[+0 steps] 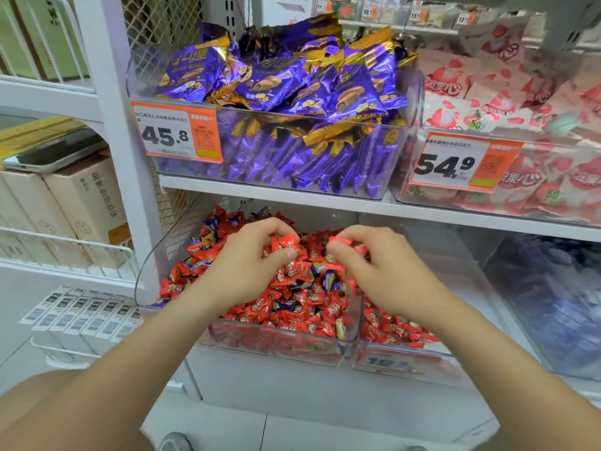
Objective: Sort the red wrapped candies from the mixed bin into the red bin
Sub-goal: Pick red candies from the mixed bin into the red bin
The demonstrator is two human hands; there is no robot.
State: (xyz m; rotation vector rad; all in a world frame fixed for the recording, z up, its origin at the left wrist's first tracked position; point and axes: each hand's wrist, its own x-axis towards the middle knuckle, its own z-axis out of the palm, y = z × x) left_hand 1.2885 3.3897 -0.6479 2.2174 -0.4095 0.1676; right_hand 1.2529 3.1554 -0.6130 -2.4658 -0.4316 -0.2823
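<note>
Left hand (247, 265) and right hand (383, 271) each clamped on a red wrapped candy over the mixed bin (147, 271).
Left-hand candy (287, 241) gripped between thumb and curled fingers above the middle of the heap of red candies (292, 301) and scattered blue candies (209, 224). Right-hand candy (341, 239) pinched at thumb and fingertips, near the wall shared with the red bin (403, 358) just beside, on the right, partly filled with red pieces. On the shelf above: clear tub of purple packets (276, 89) tagged 45.8 (175, 133), beside pink-and-white packets (487, 86) tagged 54.9 (455, 164).
</note>
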